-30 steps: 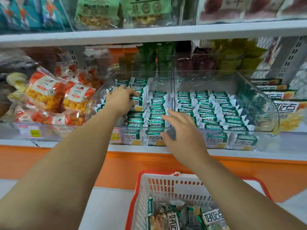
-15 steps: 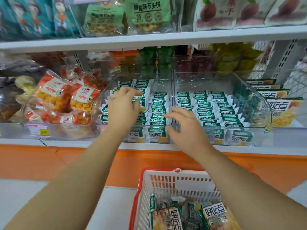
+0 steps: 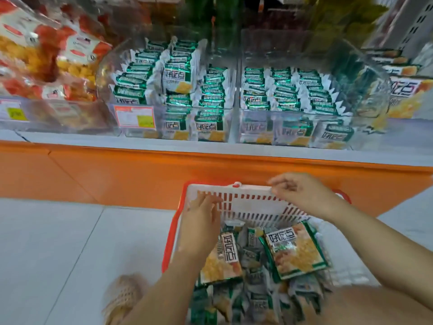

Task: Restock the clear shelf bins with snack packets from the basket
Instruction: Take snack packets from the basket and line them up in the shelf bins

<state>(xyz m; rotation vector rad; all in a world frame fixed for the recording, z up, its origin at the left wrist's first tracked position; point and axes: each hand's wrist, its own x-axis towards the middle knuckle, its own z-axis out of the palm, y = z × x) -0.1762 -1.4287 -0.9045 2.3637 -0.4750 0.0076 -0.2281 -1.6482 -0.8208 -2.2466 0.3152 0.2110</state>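
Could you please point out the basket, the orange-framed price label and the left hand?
basket (image 3: 253, 205): head view, white far wall.
price label (image 3: 136, 116): head view, its middle.
left hand (image 3: 201, 222): head view, back of hand.

The basket (image 3: 253, 208) has a white slotted wall and a red-orange rim, the snack packets (image 3: 296, 252) are green and white with black lettering and golden-yellow panels, the shelf front (image 3: 140, 174) is plain orange, and the blurred bags (image 3: 46, 66) at left look red, white and yellow.
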